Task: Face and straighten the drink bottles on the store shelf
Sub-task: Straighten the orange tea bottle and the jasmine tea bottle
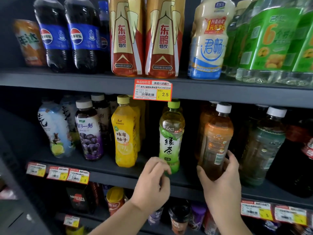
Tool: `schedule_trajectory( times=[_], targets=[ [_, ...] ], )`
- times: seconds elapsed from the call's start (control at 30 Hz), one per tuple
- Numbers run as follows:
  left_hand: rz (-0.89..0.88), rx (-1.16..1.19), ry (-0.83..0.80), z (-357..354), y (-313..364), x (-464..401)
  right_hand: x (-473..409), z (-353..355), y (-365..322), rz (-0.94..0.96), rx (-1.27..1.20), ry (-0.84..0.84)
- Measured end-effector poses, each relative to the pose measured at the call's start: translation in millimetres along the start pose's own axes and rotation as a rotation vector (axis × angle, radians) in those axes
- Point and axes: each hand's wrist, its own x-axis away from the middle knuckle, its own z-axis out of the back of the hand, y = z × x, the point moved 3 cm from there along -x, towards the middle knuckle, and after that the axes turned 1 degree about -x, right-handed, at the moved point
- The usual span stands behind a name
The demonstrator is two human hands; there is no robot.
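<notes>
The middle shelf [105, 168] ran across the centre of the view, and most of its front row already stood upright with labels forward: one pale lemon bottle [54, 133] at nine o'clock, one grape bottle [89, 133] beside it, one yellow honey-pomelo bottle [124, 133] and one green tea bottle [171, 136] near centre. What was left, by my reading, lay toward three o'clock. The amber tea bottle [215, 141] showed its barcode side and leaned left, so it needed turning and setting straight, and the dark bottle [262, 146] beyond it looked turned away too.

On the shelf above, at twelve o'clock, I counted two cola bottles [67, 36], two gold energy-drink bottles [144, 38] and one cream yoghurt-drink bottle [210, 41], all faced.

The right hand [221, 177], at five o'clock, wrapped the amber bottle's lower half, thumb on its left, fingers round its right. The left hand [152, 182] sat at six o'clock with fingers loosely curled at the green tea bottle's base; whether they pinched it I could not tell.
</notes>
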Motion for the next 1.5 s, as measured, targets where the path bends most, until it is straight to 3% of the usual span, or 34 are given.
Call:
schedule_trajectory(
  times=[0.13, 0.33, 0.53, 0.73, 1.17, 1.37, 1.5],
  targets=[
    [0.021, 0.077, -0.144, -26.3, 32.1, 10.1, 1.7, 6.1, -4.6, 0.016, -0.017, 0.022],
    [0.361, 0.11, -0.206, -60.7, 49.1, -9.3, 5.7, 10.4, 5.1, -0.028, 0.048, 0.009],
    [0.55, 0.049, -0.241, -85.0, 41.9, -41.4, 10.1, 11.3, 9.7, -0.061, 0.063, -0.055],
    [0.579, -0.059, -0.423, -111.1, 32.9, -61.8, 9.8, 13.3, 10.8, -0.077, 0.041, -0.078],
    [0.651, 0.065, -0.311, -114.3, 22.9, -66.4, 12.5, 12.6, 13.8, -0.063, 0.125, -0.055],
    [0.634, -0.079, -0.344, -117.1, 20.5, -64.1, 13.5, 12.8, 12.7, -0.081, 0.138, -0.022],
    [0.634, 0.014, -0.355, -120.3, 19.0, -62.6, 12.3, 14.5, 9.6, -0.109, 0.13, -0.043]
  ],
)
